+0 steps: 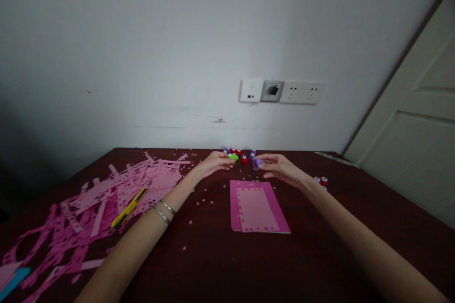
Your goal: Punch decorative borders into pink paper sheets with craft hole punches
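My left hand (pixel 213 164), with bracelets at the wrist, pinches a small bright green paper punch (pixel 233 157) near the back of the table. Across from it, my right hand (pixel 279 168) grips a purple paper punch (pixel 257 164) between thumb and fingers. Red punches (pixel 244 159) and purple punches (pixel 252 152) stand between and behind the hands. In front of them lies a deep pink sheet (pixel 279 215), apparently stacked on others. On top rests a smaller light pink sheet (pixel 256 208) with punched shapes along its top, left and bottom edges.
Punched pink paper strips (pixel 95 208) heap up at the left, with a yellow and black utility knife (pixel 128 208) on them. A blue piece (pixel 16 281) lies front left. More punches (pixel 323 181) stand at the right, before a ruler-like strip (pixel 336 158). Tiny paper cut-outs dot the dark table (pixel 199 270).
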A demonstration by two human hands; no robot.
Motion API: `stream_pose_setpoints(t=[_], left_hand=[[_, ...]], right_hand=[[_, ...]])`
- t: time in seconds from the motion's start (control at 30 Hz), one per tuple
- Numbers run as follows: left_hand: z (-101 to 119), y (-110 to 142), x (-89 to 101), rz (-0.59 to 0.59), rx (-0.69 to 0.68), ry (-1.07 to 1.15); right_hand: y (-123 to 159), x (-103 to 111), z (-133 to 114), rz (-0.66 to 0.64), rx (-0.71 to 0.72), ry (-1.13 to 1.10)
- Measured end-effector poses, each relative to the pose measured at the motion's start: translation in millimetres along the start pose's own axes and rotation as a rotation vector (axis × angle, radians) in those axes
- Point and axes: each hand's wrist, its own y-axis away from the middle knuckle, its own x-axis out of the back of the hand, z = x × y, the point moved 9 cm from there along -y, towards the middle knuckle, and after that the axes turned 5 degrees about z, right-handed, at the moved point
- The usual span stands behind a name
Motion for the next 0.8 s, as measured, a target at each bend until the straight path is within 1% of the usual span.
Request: stream_pose_setpoints(t=[0.07,0.13,0.17,0.23,0.27,0.33,0.47,0.6,0.7,0.8], left_hand=[[-4.4,-10.8,19.5,0.180,-0.046,-0.320],[-7.8,-18.6,32.3,0.329,-0.073,-0.626],[-10.1,-22.0,34.6,0.371,-0.077,-0.735],[-16.3,-28.9,33.1,0.397,-0.071,-0.853],[-19.6,-32.2,31.1,0.397,-0.061,-0.874],[-24.6,-38.5,26.9,0.398,-0.043,-0.887],[-28.7,-50.9,19.7,0.410,-0.014,-0.906],[-27.2,-61.8,13.6,0.434,0.012,-0.921],[-22.2,-63.9,8.9,0.442,0.028,-0.944],[-14.3,-57.9,5.0,0.430,0.027,-0.971]], right_hand=[[-14.6,18.6,14.7,0.150,-0.039,0.200],[-27.1,34.6,25.1,0.282,-0.045,0.460],[-32.8,38.2,28.1,0.316,-0.030,0.580],[-42.5,39.6,29.7,0.357,0.027,0.802],[-46.8,38.6,30.7,0.368,0.043,0.882],[-54.6,35.3,33.7,0.380,0.046,0.962],[-69.4,27.2,39.4,0.395,0.009,0.979],[-78.1,20.2,37.9,0.426,-0.005,1.013],[-73.9,20.4,32.6,0.432,-0.007,1.036],[-57.0,27.7,21.9,0.368,0.053,1.119]])
